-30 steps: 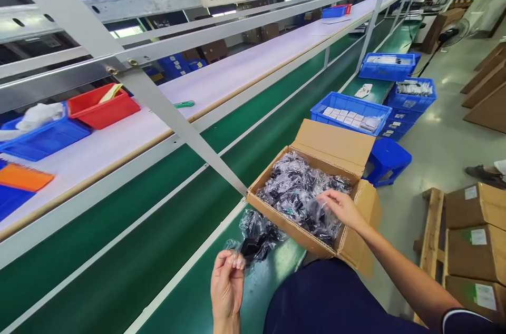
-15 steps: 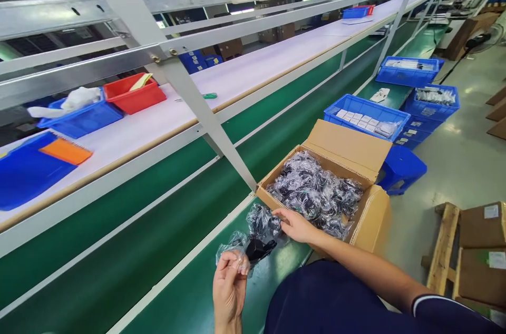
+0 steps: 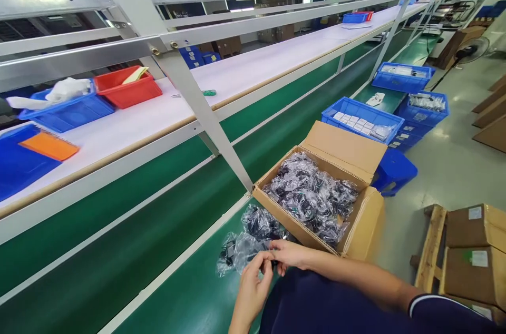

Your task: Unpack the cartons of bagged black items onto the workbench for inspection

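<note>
Seemingly pinching the clear bag (image 3: 245, 251) at its four-o'clock edge with left fingers (image 3: 259, 258); cannot tell grip of right fingers (image 3: 279, 244). Likely light, slippery; best gripped there.

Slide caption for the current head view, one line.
Left hand and right hand close together at bagged black items beside an open cardboard box.

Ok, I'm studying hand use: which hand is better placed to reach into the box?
Probably the right hand: it is nearer the open box, while the left hand is farther off. Both seem to hold a bag, though, so the right would likely have to let go first.
</note>
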Tool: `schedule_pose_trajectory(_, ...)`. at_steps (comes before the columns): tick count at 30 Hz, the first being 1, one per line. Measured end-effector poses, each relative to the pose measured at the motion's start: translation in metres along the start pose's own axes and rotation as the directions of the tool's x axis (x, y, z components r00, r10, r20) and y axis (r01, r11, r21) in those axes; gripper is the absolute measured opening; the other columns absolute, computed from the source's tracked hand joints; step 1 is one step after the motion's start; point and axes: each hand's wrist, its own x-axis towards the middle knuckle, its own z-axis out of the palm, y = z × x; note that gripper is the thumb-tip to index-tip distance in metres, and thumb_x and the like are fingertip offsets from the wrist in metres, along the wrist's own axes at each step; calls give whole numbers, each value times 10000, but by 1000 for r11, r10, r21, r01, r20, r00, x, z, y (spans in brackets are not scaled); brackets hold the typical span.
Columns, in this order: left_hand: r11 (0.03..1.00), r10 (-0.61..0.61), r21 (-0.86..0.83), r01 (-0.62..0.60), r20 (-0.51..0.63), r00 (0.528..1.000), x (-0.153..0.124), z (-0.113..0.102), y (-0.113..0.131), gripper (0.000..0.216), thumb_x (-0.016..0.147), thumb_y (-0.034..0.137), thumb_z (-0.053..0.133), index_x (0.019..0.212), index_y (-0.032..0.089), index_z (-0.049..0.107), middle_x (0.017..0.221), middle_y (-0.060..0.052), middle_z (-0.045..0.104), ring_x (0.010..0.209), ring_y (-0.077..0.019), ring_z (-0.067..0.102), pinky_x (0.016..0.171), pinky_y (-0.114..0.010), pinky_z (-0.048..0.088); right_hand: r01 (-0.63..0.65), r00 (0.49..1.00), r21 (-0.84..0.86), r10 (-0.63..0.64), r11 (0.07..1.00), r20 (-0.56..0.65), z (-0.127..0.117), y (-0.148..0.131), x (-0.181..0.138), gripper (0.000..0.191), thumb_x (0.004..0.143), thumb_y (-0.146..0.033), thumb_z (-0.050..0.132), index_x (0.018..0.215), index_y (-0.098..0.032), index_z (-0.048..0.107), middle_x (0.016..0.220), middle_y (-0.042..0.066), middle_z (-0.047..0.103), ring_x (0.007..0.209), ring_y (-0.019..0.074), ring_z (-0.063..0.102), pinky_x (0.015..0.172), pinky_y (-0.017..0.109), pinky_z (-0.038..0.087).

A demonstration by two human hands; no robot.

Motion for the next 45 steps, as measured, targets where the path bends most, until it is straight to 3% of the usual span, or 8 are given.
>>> schedule_pose_trajectory(4, 999, 38, 36, -40, 64, 997, 0, 4, 3, 243, 853, 349, 433, 776, 177, 586, 741, -42, 592, 682, -163, 546, 639, -237, 420, -16, 992, -152, -4, 988, -129, -1, 8, 6, 306, 882, -322, 519, 1103, -130, 431, 555, -64, 498, 364, 64, 406, 374, 156, 331)
schedule_pose_trajectory(11, 987, 97, 130, -92, -26, 995, 2, -2, 0, 228, 833, 362, 471, 764, 182, 595, 691, -38, 585, 599, -147, 527, 495, -200, 401, -32, 998, 434, 5, 900, 63, -1, 4, 2, 276, 869, -387, 505, 1017, -158, 461, 737, -17, 552, 530, 63, 545, 518, 162, 399)
schedule_pose_trajectory(15, 993, 88, 92, -79, -95, 992, 4, -7, -11, 262, 818, 399, 483, 743, 174, 594, 668, -37, 577, 621, -154, 551, 577, -221, 448, 198, 980, -179, -189, 964, 68, -1, 1, -8, 562, 864, -339, 503, 1356, -202, 269, 1027, 56, 592, 655, 118, 608, 600, 217, 435)
schedule_pose_trajectory(19, 992, -122, -49, 112, -315, 941, 9, -16, -30, 397, 699, 540, 574, 781, 151, 595, 698, -53, 574, 636, -175, 549, 580, -251, 451, 224, 896, -840, -443, 494, -22, -7, -8, -26, 564, 885, -329, 465, 1383, -115, 308, 976, 106, 637, 849, 223, 603, 762, 307, 446)
schedule_pose_trajectory(25, 937, -331, -248, 245, -407, 852, 10, -25, -32, 589, 532, 680, 648, 766, 144, 580, 652, -33, 532, 580, -150, 488, 520, -241, 404, 366, 702, -924, -684, 110, 197, -25, -27, -51, 294, 952, -261, 346, 959, -154, 620, 840, 60, 621, 800, 159, 533, 826, 273, 411)
schedule_pose_trajectory(33, 958, -275, -178, 227, -333, 902, 32, -11, -60, 460, 592, 575, 601, 756, 147, 561, 567, 8, 474, 523, -128, 437, 505, -239, 374, -274, 753, -952, -586, 135, -299, -108, -12, -35, 697, 693, 12, 573, 1355, -112, 396, 1458, 204, 177, 1340, 360, 154, 1053, 489, 251)
schedule_pose_trajectory(36, 957, -286, -132, 256, -316, 905, 38, -4, -77, 552, 594, 581, 575, 920, 137, 545, 596, 1, 515, 545, -158, 477, 563, -294, 429, -371, 716, -911, -569, 181, -405, -138, -6, -31, 436, 771, 7, 484, 1191, -94, 545, 1455, 179, 214, 1351, 351, 136, 1051, 478, 268)
schedule_pose_trajectory(45, 996, 89, 36, -83, -213, 973, 42, 44, -39, 812, 716, 384, 673, 1401, 197, 278, 1425, -126, 337, 1309, -265, 312, 1070, -467, 270, 340, 666, -882, -746, 326, -19, -63, -40, -58, 164, 906, -226, 464, 880, -158, 610, 1017, 59, 620, 956, 160, 562, 892, 279, 430)
